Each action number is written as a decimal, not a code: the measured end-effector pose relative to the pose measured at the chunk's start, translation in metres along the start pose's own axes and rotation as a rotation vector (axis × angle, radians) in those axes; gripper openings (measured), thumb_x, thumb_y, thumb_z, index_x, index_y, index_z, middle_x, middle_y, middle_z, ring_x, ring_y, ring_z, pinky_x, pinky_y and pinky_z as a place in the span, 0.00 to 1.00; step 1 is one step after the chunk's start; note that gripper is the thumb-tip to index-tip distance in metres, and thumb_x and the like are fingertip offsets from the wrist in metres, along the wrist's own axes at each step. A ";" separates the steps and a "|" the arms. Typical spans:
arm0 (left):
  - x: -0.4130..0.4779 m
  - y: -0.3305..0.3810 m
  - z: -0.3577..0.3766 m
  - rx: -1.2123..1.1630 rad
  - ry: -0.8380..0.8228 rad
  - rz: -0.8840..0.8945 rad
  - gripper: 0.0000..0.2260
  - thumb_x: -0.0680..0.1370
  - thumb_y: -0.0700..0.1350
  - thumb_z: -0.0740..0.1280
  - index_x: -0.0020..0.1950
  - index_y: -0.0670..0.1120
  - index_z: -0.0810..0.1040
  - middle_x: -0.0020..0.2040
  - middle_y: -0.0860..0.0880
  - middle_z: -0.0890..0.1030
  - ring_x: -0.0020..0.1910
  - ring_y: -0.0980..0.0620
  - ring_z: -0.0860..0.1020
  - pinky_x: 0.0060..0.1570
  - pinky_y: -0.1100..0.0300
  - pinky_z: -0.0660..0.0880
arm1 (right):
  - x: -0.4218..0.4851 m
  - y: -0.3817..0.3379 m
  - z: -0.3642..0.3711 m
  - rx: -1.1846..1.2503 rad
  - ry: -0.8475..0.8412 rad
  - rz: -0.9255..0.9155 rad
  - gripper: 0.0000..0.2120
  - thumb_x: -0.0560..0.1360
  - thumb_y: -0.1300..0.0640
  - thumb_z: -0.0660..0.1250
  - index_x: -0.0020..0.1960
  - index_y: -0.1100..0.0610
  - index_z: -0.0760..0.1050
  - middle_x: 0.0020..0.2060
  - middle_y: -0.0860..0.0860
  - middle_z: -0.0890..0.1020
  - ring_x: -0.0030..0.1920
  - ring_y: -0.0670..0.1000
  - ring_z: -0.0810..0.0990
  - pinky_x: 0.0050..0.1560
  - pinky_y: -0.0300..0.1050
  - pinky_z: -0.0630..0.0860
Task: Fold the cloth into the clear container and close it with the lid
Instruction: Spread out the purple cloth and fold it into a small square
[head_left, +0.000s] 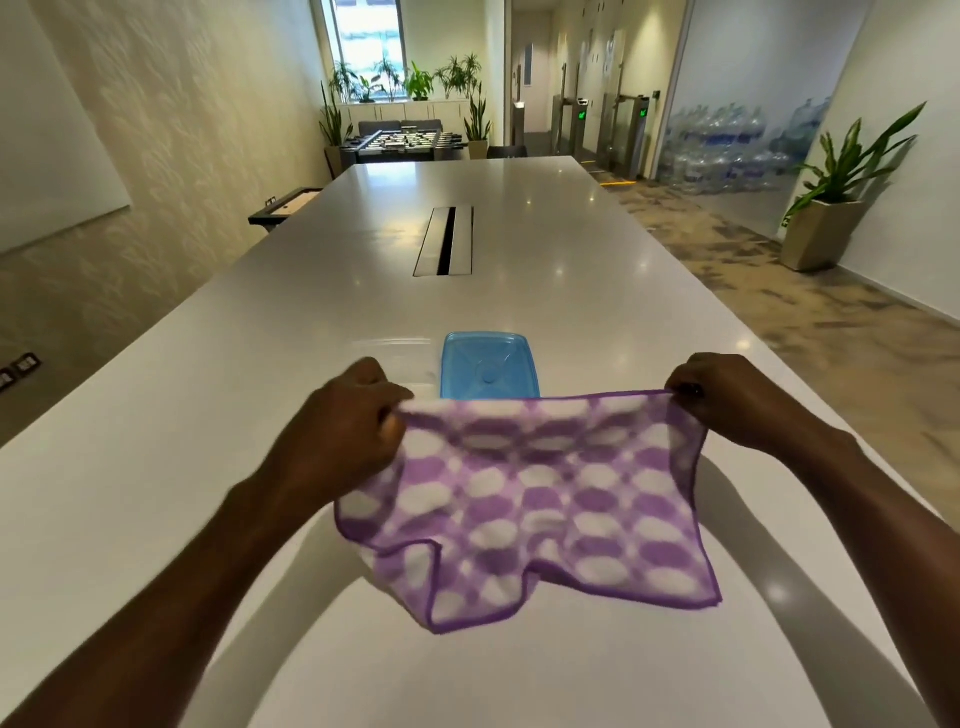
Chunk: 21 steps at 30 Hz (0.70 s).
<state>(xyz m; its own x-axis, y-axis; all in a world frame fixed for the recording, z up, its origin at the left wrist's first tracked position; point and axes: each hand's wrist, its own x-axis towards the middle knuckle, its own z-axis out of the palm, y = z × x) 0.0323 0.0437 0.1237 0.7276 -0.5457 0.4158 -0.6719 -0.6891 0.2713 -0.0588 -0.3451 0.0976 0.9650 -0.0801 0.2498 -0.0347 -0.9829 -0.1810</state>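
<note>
Cloth (535, 499) hangs stretched above the desk (156, 467), left hand (353, 421) and right hand (727, 395) fingers pinched on its top corners; blue lid (488, 364) behind, apparently flat.

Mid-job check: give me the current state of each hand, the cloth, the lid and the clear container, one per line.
left hand: closed on the cloth's far left corner.
right hand: pinching the cloth's far right corner.
cloth: unfolded, stretched between both hands, near edge wavy, not yet in the container.
blue lid: lying flat on the table, not fitted.
clear container: faint outline left of the lid, mostly hidden; contents cannot be told.
</note>
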 end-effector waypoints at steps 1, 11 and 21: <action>0.001 -0.004 -0.008 -0.003 0.020 0.012 0.14 0.70 0.42 0.63 0.52 0.45 0.83 0.45 0.47 0.78 0.41 0.46 0.79 0.46 0.57 0.76 | 0.001 0.002 -0.004 -0.002 0.028 -0.001 0.06 0.72 0.66 0.68 0.47 0.61 0.83 0.41 0.57 0.81 0.43 0.59 0.80 0.42 0.45 0.71; 0.018 0.004 -0.085 0.142 0.132 0.225 0.21 0.71 0.38 0.64 0.64 0.40 0.76 0.46 0.39 0.83 0.42 0.39 0.81 0.45 0.49 0.77 | 0.001 -0.030 -0.072 0.015 0.484 -0.065 0.08 0.71 0.65 0.69 0.50 0.61 0.82 0.45 0.60 0.82 0.42 0.63 0.80 0.41 0.56 0.78; -0.059 -0.009 -0.091 0.008 -0.186 0.210 0.14 0.69 0.50 0.61 0.50 0.56 0.81 0.38 0.61 0.73 0.35 0.64 0.74 0.36 0.74 0.70 | -0.090 -0.043 -0.070 -0.037 0.154 -0.183 0.05 0.71 0.55 0.69 0.45 0.45 0.80 0.42 0.43 0.82 0.33 0.46 0.79 0.32 0.42 0.77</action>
<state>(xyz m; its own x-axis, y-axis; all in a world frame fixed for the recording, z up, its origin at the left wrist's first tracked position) -0.0175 0.1260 0.1757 0.5855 -0.7547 0.2959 -0.8104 -0.5547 0.1887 -0.1621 -0.3078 0.1498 0.9052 0.0784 0.4177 0.1248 -0.9885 -0.0850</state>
